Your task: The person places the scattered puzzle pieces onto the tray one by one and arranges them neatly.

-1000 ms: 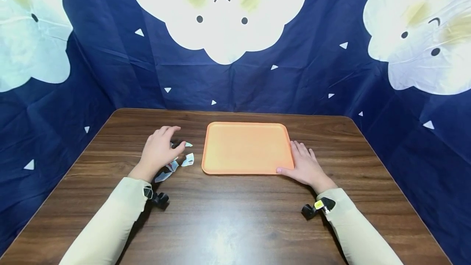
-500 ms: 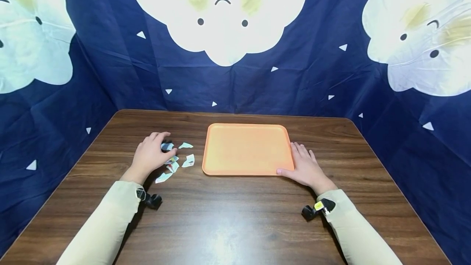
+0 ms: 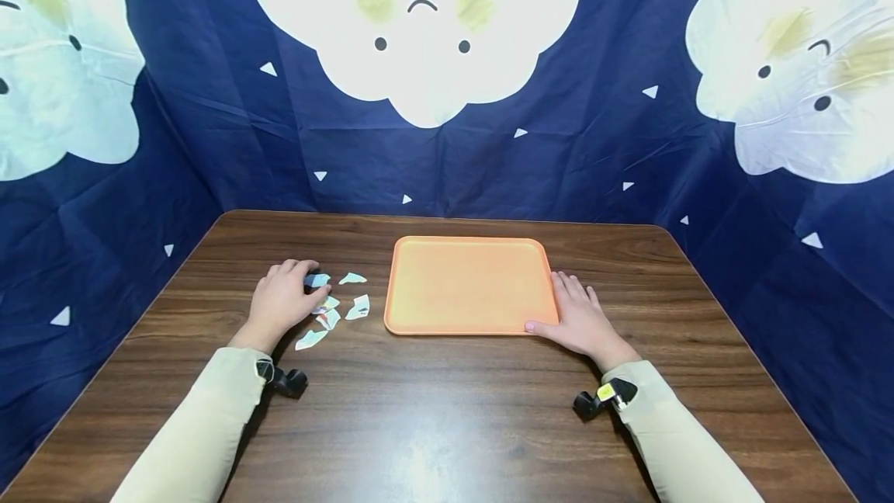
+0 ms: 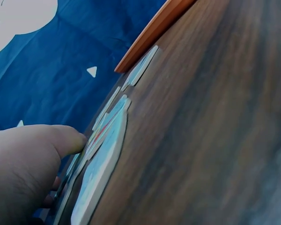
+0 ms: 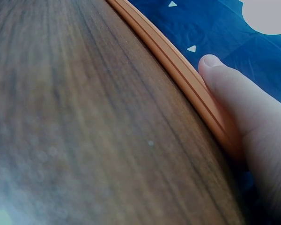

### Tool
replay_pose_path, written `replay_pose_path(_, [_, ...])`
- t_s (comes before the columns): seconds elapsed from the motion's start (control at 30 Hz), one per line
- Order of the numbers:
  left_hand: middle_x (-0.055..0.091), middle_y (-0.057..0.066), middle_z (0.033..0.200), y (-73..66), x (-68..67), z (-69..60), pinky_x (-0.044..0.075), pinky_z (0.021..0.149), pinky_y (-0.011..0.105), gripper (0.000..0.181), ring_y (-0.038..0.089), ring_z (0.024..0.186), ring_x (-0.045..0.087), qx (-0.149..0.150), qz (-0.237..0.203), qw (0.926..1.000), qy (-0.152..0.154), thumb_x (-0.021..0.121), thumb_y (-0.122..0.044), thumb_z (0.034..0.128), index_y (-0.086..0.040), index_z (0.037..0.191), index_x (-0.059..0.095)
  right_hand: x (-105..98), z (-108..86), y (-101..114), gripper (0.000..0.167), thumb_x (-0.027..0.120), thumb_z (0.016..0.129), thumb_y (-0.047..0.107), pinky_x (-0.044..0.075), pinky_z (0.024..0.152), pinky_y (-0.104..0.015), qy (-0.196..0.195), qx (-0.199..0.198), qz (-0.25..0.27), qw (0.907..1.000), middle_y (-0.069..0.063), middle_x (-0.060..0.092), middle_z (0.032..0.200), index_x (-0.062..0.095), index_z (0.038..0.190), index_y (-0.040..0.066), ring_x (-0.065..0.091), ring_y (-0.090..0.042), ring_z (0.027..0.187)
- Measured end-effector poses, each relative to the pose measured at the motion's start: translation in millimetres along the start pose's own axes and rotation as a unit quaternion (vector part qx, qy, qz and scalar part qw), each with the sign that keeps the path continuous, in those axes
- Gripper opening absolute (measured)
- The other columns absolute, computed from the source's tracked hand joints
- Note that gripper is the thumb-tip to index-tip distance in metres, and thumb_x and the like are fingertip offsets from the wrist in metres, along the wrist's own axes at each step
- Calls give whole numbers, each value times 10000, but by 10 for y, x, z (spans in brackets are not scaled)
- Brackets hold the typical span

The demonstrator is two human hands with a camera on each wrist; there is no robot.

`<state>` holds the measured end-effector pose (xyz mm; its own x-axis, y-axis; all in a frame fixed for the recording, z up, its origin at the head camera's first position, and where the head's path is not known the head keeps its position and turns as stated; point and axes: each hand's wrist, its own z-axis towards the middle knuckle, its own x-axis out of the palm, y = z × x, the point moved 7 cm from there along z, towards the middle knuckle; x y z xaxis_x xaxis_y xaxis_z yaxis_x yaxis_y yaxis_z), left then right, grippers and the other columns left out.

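Several flat, irregular puzzle pieces with pale blue printing lie at the table's left, among them a lower piece [image 3: 310, 340] and a piece near the tray [image 3: 358, 307]. Around the left side of the group curves my left hand [image 3: 281, 301], thumb and index finger apart, with a blue piece [image 3: 317, 280] between them. In the left wrist view the thumb [image 4: 68, 140] is beside the pieces; the other fingers are mostly hidden. My right hand [image 3: 580, 315] rests at the right edge of an orange tray [image 3: 471, 286], fingers extended, thumb [image 5: 220, 77] touching its rim near the front corner.
The brown wooden table [image 3: 447, 410] extends in front of the tray and to both sides. A dark blue curtain [image 3: 447, 161] with white clouds and triangles hangs behind and beside the table. A single upper piece [image 3: 352, 278] lies between the left hand and the tray.
My left hand has moved left and lowered among the puzzle pieces, uncovering more of them. The right hand and tray have stayed in place.
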<state>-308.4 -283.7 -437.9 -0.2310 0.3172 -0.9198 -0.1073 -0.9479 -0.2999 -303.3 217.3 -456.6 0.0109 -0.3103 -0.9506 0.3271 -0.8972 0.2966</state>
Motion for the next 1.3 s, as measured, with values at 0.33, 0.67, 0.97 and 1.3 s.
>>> replay_pose_path(0.33, [612, 241, 1219, -49, 30, -22, 425, 899, 631, 484, 465, 1107, 526, -271, -37, 9994, -230, 671, -342, 912, -13, 1262, 616, 25, 2, -17, 1195, 600, 811, 780, 103, 1157, -673, -10, 6, -5, 10000, -265, 243, 1618, 183, 1587, -27, 173, -447, 1504])
replay_pose_path(0.67, [634, 253, 1199, -61, 23, -32, 413, 926, 627, 487, 471, 1091, 546, -325, -238, 9981, -463, 710, -335, 880, -20, 1241, 622, 17, -9, -17, 1183, 620, 817, 752, 105, 1162, -666, 25, 34, -33, 10000, -261, 241, 1621, 182, 1587, -32, 177, -441, 1506])
replay_pose_path(0.97, [578, 273, 1237, 1, 30, -25, 390, 927, 634, 556, 478, 1104, 501, -502, -228, 9977, -394, 703, -387, 865, -25, 1272, 596, 6, 7, -3, 1187, 624, 813, 751, 104, 1161, -669, 2, 21, -14, 10000, -264, 241, 1620, 183, 1586, -35, 175, -444, 1504])
replay_pose_path(1.3, [608, 260, 1190, 42, 51, -36, 394, 902, 627, 538, 463, 1076, 514, -630, -298, 9968, -399, 699, -398, 857, -43, 1250, 608, 11, 12, -5, 1195, 615, 817, 755, 89, 1165, -666, 81, 74, -38, 9999, -274, 221, 1623, 169, 1584, -45, 159, -454, 1506])
